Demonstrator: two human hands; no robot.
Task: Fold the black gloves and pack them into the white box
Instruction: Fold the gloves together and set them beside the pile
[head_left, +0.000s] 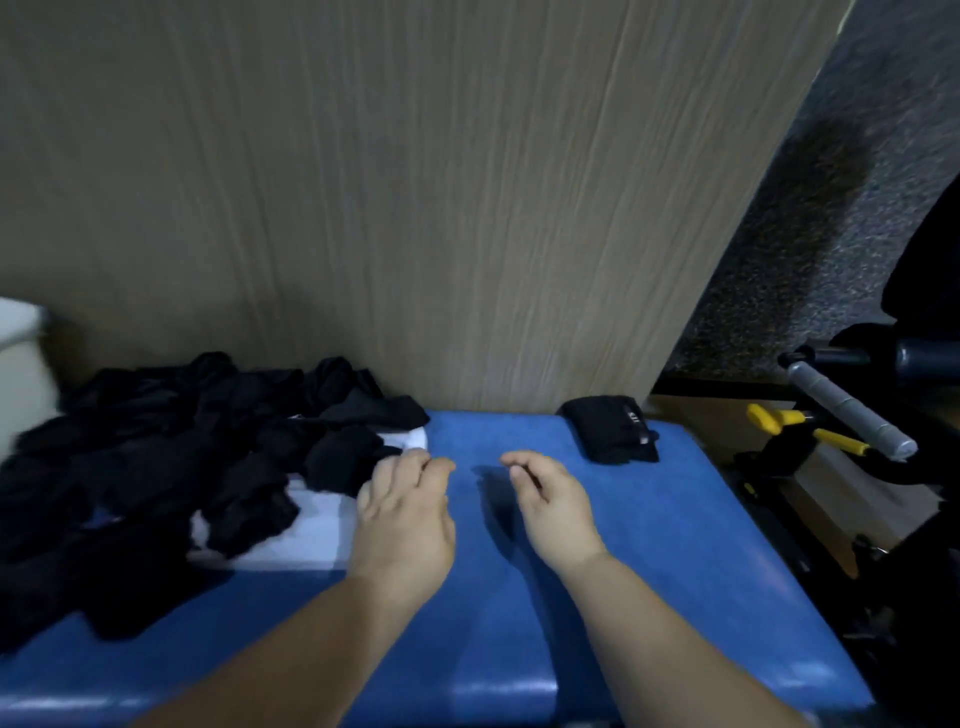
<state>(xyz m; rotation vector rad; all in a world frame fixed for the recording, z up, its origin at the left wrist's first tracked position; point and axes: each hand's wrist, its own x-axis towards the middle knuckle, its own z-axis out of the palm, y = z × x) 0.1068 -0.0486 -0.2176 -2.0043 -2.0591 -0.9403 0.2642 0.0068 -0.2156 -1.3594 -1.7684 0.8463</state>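
A heap of loose black gloves (156, 467) covers the left of the blue padded bench (649, 545). Beneath the heap lies something flat and white, perhaps the white box (311, 535), mostly hidden. One folded black glove bundle (613, 428) sits at the bench's far right corner. My left hand (408, 525) hovers at the heap's right edge, fingers loosely curled, holding nothing. My right hand (553, 506) hangs over bare blue padding about a hand's width to the right, fingers also loosely curled and empty.
A wood-grain panel (415, 208) rises right behind the bench. To the right stands dark equipment with a grey roller bar (847, 410) and yellow-handled parts (831, 441). A pale object (18, 353) shows at the left edge.
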